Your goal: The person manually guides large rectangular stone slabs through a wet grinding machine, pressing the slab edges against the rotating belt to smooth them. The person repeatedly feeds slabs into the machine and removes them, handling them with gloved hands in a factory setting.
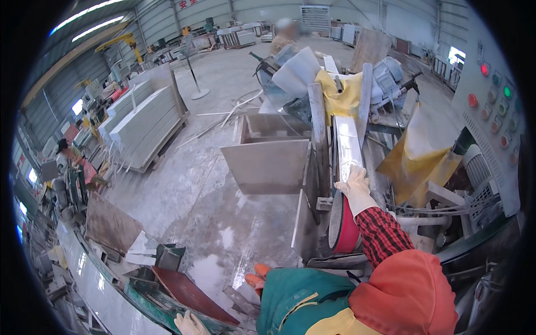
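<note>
My right hand (356, 183), in a pale glove below a red-and-black plaid sleeve, lies on the near end of a long white stone strip (347, 139). Its fingers are spread on the strip's surface. The strip sits on a narrow conveyor with a red belt (349, 229), running away from me toward a yellow cloth flap (341, 92) between two upright boards. At the lower edge my left hand (190, 324), also gloved, is partly cut off. Its fingers are stretched out beside a green metal rail (153, 310), and nothing shows in them.
Left of the conveyor stand grey stone panels (271, 164). A control panel (494, 106) with lit buttons rises at the right, near a hanging yellow cloth (416, 156). Stacked slabs (142, 123) stand at the left. One person is at the far left, another behind the machine.
</note>
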`<state>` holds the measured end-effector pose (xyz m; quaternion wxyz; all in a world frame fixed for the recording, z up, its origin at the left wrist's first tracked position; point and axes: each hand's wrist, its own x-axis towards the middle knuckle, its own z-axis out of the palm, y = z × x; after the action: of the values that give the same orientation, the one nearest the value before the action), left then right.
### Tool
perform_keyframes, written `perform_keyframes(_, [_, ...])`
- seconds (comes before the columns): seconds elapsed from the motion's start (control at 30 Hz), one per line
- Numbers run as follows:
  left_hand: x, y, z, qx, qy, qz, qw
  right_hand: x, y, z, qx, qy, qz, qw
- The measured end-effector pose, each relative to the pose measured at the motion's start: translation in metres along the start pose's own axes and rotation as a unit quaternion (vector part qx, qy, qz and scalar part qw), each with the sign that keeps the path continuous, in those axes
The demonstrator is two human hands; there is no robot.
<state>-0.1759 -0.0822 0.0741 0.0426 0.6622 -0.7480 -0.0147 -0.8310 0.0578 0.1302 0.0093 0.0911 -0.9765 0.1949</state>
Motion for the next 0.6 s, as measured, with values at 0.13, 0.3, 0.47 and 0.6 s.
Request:
perform_keyframes(0.13, [0.009, -0.044, 0.085, -0.180, 0.270, 0.020, 0.946, 0.000, -0.007, -0.004, 0.044, -0.040, -0.032, 0.998])
perform_keyframes(0.3, [-0.004, -0.007, 0.019, -0.104, 0.195, 0.045, 0.974, 0.021, 0.022, -0.008, 0.184, -0.024, -0.067, 0.980])
perform_keyframes(0.47, [-0.005, -0.009, -0.003, -0.145, 0.162, 0.007, 0.976, -0.014, -0.002, -0.087, 0.589, -0.170, 0.009, 0.790])
perform_keyframes(0.6, [0.003, -0.029, 0.061, -0.289, 0.286, -0.104, 0.908, -0.009, -0.027, -0.064, 0.534, -0.200, 0.048, 0.820])
